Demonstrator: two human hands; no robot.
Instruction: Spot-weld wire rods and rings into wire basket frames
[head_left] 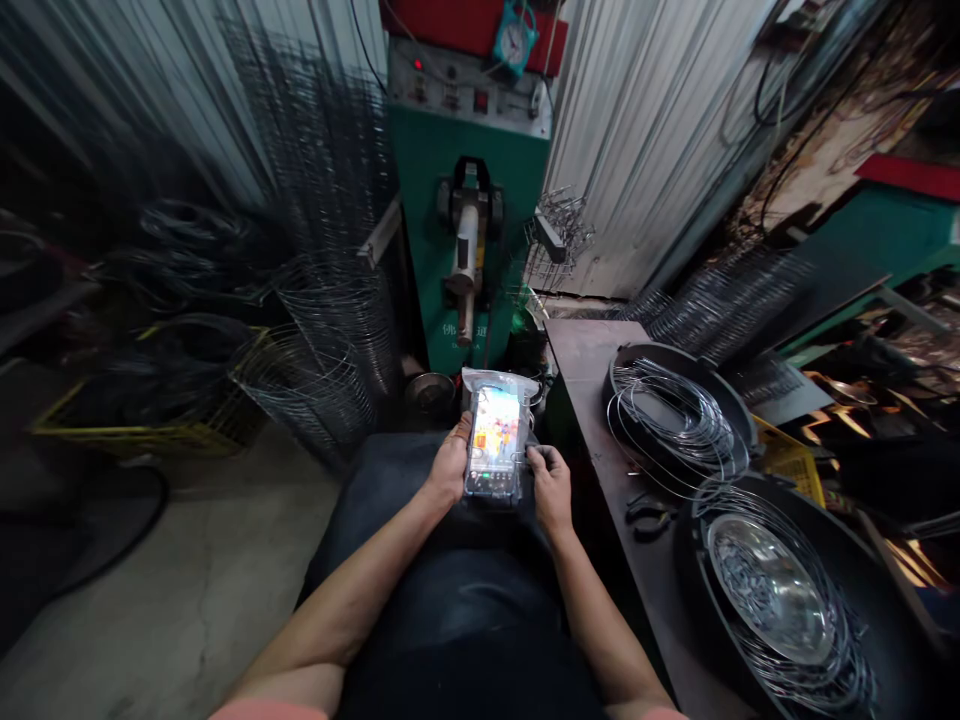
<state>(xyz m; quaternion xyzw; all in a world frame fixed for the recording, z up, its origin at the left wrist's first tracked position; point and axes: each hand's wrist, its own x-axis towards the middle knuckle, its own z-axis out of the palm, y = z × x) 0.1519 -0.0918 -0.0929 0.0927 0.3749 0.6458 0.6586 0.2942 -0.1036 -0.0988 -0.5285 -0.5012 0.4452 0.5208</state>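
A phone (493,440) with a lit screen, inside a clear plastic bag, rests upright over my lap. My left hand (450,465) grips its left edge, fingers wrapped around it. My right hand (551,485) holds the lower right edge, thumb curled toward the screen. Both forearms reach forward over my dark trousers (442,620).
A green machine (469,210) with a red top stands ahead. A dark table (600,400) at right carries a pan of wire rings (675,410), pliers (649,512) and a metal bowl (772,585) ringed with wire. Wire mesh cylinders (322,360) and yellow crates (142,420) stand at left.
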